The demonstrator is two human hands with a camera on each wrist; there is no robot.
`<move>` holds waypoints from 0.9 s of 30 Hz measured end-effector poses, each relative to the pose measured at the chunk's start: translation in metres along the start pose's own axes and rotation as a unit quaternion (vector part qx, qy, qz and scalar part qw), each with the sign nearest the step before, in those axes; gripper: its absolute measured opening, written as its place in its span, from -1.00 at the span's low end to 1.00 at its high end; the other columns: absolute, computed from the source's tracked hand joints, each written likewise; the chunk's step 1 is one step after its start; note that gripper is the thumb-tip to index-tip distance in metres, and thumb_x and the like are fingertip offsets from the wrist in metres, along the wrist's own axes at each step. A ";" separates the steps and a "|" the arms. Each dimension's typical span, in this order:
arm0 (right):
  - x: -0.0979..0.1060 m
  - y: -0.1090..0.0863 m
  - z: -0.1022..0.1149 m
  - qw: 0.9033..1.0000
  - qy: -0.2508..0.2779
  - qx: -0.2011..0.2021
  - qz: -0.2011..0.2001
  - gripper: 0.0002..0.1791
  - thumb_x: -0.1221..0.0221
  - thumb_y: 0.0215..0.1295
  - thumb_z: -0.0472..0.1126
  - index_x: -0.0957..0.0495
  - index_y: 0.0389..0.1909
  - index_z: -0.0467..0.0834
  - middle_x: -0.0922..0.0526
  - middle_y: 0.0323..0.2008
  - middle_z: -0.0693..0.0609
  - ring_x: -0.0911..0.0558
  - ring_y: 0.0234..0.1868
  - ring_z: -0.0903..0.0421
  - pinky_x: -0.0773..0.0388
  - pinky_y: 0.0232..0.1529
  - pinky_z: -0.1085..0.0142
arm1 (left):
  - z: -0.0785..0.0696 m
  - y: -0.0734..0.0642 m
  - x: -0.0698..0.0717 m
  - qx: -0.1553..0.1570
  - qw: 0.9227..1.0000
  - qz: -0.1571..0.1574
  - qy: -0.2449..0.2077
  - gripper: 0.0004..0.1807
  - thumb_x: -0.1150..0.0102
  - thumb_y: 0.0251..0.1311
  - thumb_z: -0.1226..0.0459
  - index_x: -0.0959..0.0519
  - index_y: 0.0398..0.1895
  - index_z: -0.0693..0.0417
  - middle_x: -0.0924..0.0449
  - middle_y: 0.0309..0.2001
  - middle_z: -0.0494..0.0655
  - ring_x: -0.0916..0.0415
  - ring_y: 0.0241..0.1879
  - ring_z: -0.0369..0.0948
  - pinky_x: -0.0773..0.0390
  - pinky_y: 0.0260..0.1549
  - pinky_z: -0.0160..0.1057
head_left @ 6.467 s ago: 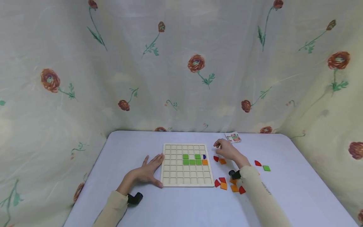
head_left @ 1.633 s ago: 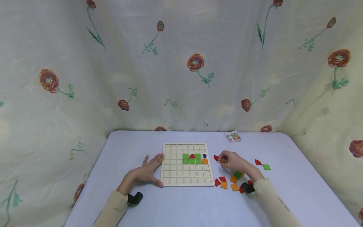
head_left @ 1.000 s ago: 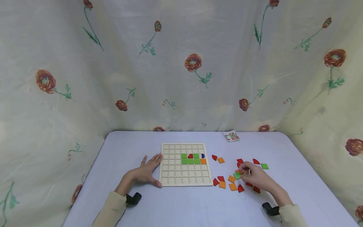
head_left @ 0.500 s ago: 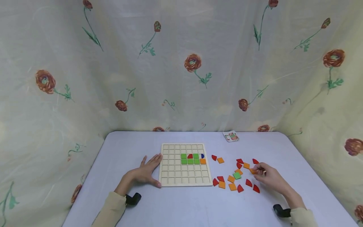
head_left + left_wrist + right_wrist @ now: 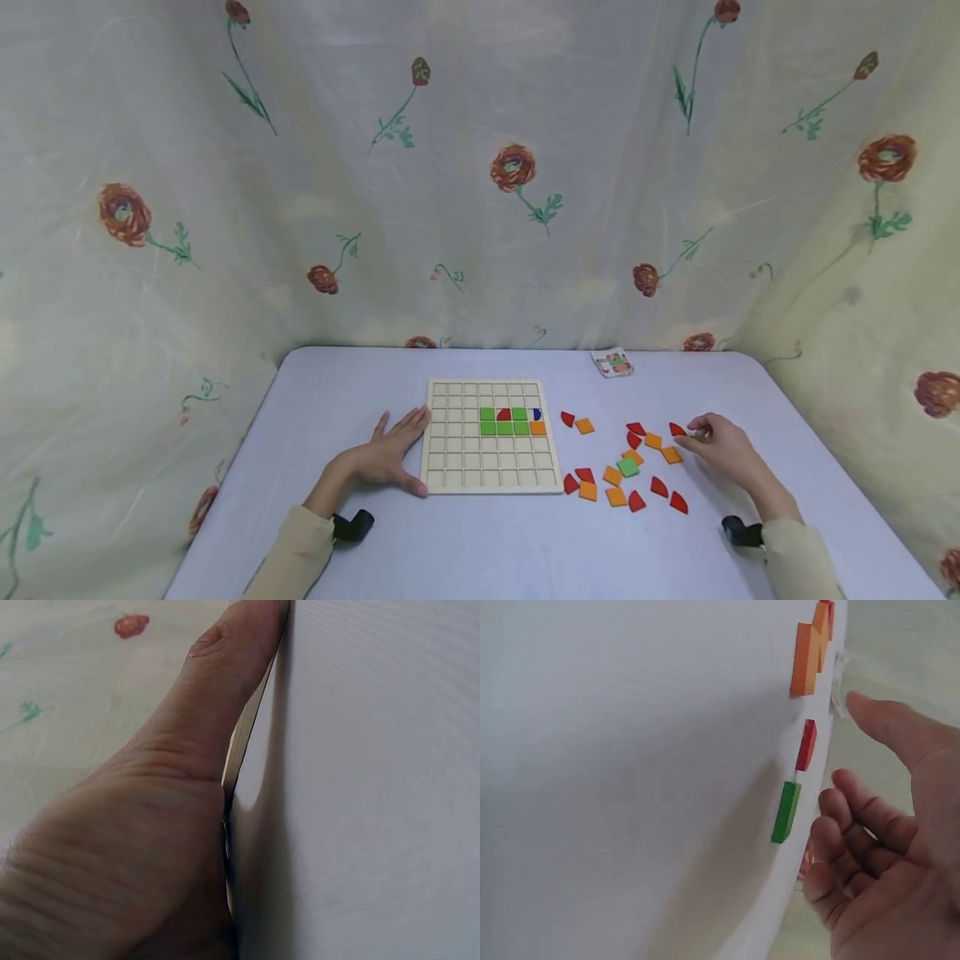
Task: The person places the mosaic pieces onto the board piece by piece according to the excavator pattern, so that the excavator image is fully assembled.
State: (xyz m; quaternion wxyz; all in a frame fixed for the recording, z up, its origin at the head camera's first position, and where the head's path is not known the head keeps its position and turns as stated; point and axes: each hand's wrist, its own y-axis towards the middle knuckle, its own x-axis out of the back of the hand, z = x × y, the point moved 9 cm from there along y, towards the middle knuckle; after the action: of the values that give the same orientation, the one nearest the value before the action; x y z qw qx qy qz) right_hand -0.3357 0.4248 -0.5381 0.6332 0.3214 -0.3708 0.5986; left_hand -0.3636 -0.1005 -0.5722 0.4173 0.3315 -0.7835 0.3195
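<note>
My left hand (image 5: 384, 460) rests at the left edge of a pale wooden grid board (image 5: 454, 457), fingers spread and thumb at its near left corner. The board holds several green square tiles, a red quarter-circle tile (image 5: 503, 415), a blue half-round piece (image 5: 537, 414) and an orange square (image 5: 537, 428). Over on the right, my right hand (image 5: 726, 457) hovers with thumb and loosely bent fingers apart, nothing between them. Close by its fingertips lie a loose red quarter-circle tile (image 5: 806, 745) and a green square tile (image 5: 785, 813), the latter mostly covered by the hand in the head view.
Loose orange squares (image 5: 617, 497) and red quarter-circles (image 5: 678, 502) are scattered right of the board, with another green square (image 5: 628, 467) among them. A small patterned card (image 5: 612, 362) lies near the table's back edge. Flowered cloth (image 5: 450, 208) hangs behind.
A red quarter-circle has come onto the board between two green squares. My right hand has moved right, let go of an orange square and shifted back to the green one. My left hand stays put.
</note>
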 end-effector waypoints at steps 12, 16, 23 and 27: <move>-0.010 0.019 -0.004 0.999 -0.025 -0.017 0.020 -0.57 -0.27 0.24 -0.02 -0.44 -0.19 -0.32 -0.52 -0.38 -0.09 -0.45 -0.35 0.03 -0.48 -0.34 0.27 | -0.001 0.001 -0.001 -0.003 1.000 -0.002 0.001 0.46 -0.35 -0.29 -0.39 0.27 0.55 0.04 0.37 0.58 -0.09 0.44 0.56 -0.12 0.57 0.42 0.17; -0.013 0.023 0.001 0.999 -0.025 -0.009 0.036 -0.61 -0.27 0.25 -0.08 -0.47 -0.14 -0.32 -0.55 -0.33 -0.12 -0.47 -0.31 0.02 -0.55 -0.28 0.24 | -0.001 0.001 -0.001 -0.003 1.000 -0.004 -0.004 0.45 -0.36 -0.28 -0.37 0.25 0.55 0.06 0.34 0.58 -0.05 0.42 0.56 -0.09 0.56 0.41 0.20; -0.012 0.026 0.015 0.996 -0.012 0.055 0.071 -0.73 -0.15 0.25 -0.34 -0.56 -0.03 -0.28 -0.57 -0.12 -0.19 -0.46 -0.18 -0.05 -0.55 -0.12 0.11 | 0.000 0.000 -0.002 0.001 1.000 0.003 0.003 0.47 -0.34 -0.30 -0.40 0.29 0.55 0.04 0.37 0.57 -0.09 0.44 0.56 -0.13 0.56 0.42 0.16; -0.014 0.028 0.012 0.996 -0.001 0.047 0.079 -0.72 -0.18 0.26 -0.31 -0.55 -0.01 -0.28 -0.58 -0.14 -0.16 -0.46 -0.18 -0.02 -0.56 -0.14 0.17 | -0.001 0.000 -0.001 0.000 1.000 0.003 -0.004 0.46 -0.34 -0.28 -0.40 0.28 0.55 0.04 0.36 0.57 -0.09 0.45 0.56 -0.12 0.58 0.41 0.17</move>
State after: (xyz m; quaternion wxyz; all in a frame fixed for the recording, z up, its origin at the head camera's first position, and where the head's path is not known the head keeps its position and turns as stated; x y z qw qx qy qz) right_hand -0.3643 0.4096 -0.5451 0.5681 0.3210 -0.3671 0.6629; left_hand -0.3630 -0.0999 -0.5726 0.4133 0.3305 -0.7861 0.3193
